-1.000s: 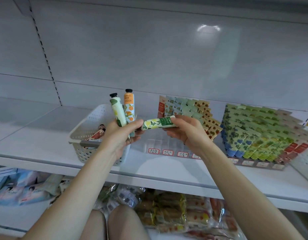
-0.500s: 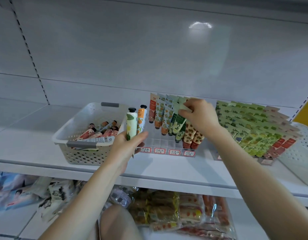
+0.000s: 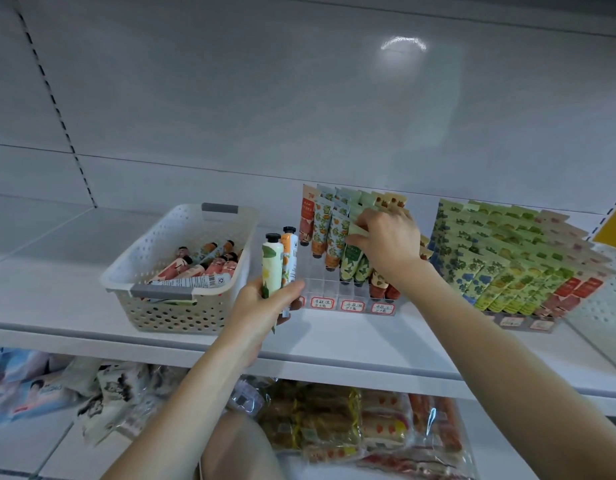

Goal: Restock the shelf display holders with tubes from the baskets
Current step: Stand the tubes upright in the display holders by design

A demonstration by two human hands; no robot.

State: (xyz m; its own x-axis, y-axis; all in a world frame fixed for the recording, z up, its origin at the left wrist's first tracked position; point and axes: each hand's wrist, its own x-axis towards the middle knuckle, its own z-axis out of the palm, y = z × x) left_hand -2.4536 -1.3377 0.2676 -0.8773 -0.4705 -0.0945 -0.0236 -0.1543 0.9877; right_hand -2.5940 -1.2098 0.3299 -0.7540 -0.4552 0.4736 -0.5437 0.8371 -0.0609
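My left hand (image 3: 265,303) grips two upright tubes, a cream one with a green leaf (image 3: 272,261) and an orange-patterned one (image 3: 290,256), just left of the clear display holder (image 3: 348,299). My right hand (image 3: 386,242) pinches the flat top end of a green tube (image 3: 351,258) that stands cap-down in the holder's middle column, among other green tubes. A white perforated basket (image 3: 154,306) on the shelf to the left holds several pink and orange tubes (image 3: 202,261).
A second display holder packed with green, blue and red tubes (image 3: 514,258) stands to the right, with another white basket (image 3: 608,299) at the far right edge. The shelf below carries bagged snacks (image 3: 351,420) and packets (image 3: 29,389).
My right hand carried the green tube from in front of me to the holder and set it upright in the middle column. My left hand sank slightly with its two tubes.
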